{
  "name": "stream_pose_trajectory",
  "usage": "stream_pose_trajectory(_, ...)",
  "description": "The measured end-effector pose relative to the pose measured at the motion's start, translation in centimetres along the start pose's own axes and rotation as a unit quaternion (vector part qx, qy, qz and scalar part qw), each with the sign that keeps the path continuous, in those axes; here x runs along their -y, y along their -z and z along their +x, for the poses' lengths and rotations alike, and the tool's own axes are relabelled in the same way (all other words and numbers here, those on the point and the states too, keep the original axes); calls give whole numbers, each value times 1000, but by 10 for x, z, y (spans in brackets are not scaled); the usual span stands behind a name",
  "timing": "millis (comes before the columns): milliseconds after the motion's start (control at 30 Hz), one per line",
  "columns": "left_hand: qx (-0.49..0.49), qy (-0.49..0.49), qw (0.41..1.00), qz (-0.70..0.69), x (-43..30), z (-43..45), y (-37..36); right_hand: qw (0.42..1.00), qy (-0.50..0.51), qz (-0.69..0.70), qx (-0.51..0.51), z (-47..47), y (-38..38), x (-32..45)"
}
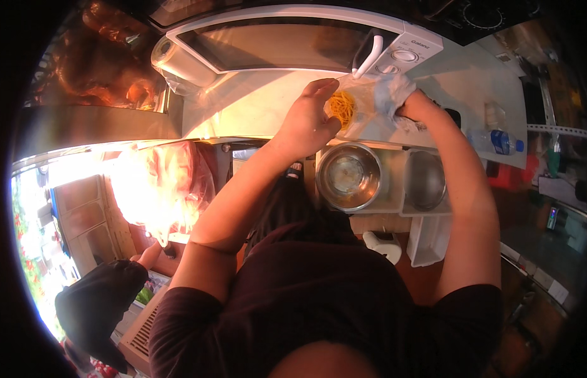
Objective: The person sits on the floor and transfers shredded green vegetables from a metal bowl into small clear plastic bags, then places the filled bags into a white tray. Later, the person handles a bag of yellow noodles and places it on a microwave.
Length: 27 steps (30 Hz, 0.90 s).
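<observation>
My left hand (312, 118) is beside a clear plastic bag holding yellow rubber bands (342, 109), its fingers bent at the bag's left edge; whether they grip it cannot be told. My right hand (416, 106) grasps a crumpled white cloth or plastic (397, 97) at the right of the rubber bands. Both hands are over the white counter (255, 106), just in front of a white Galanz microwave oven (293, 45). Below the counter's edge, between my forearms, sits a steel bowl (349, 176).
A roll of plastic bags (180, 61) lies left of the microwave, and a water bottle (501, 142) lies at the counter's right. A second round container (424, 180) stands beside the bowl. Another person (99, 307) is at the lower left, near a bright plastic bag (161, 184).
</observation>
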State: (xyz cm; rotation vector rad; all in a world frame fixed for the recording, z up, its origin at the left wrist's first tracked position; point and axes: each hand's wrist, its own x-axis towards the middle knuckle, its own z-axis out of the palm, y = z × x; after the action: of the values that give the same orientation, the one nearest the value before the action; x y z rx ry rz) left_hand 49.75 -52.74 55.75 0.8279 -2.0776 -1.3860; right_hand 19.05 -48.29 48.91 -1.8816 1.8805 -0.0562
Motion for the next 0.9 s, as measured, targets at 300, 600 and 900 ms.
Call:
stream_pose_trajectory(300,22,-5,1000,18,0,1,-1,993,-63,87,-48,-11,0,-30)
stream_pose_trajectory(600,24,-14,999,34,1,0,0,988,-148,-16,-45,-23,30,17)
stream_pose_trajectory(900,8,-12,999,42,3,8,2,977,-122,56,-163,-70,54,39)
